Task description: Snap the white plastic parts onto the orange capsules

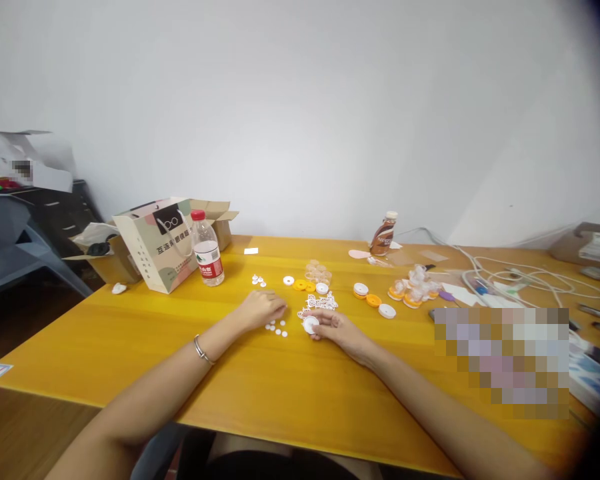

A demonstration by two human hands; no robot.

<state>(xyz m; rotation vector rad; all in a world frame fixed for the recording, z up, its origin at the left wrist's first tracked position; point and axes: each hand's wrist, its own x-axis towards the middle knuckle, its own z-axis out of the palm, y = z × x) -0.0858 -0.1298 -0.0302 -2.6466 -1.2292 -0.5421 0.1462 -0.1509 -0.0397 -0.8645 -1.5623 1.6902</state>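
Observation:
Between the thumb and fingers of my right hand (pixel 337 329) is a white round disc with a raised rim (pixel 311 325). My left hand (pixel 261 309) has its fingers curled together beside several small white discs (pixel 279 331) on the table. Its fingertips are hidden, so whatever they hold does not show. Just beyond my right hand lie white lacy cut-out pieces (pixel 325 301). Farther back are white and orange round parts (pixel 301 285) and a group of clear plastic pieces (pixel 319 271). Small white knobbed parts (pixel 259 281) sit behind my left hand.
A water bottle with a red cap (pixel 207 253) and a paper bag (pixel 157 250) stand at the left. More orange and white rings (pixel 373 301) and orange parts with clear tops (pixel 416 287) lie right. A brown drink bottle (pixel 383 235) and white cables (pixel 510 260) are behind.

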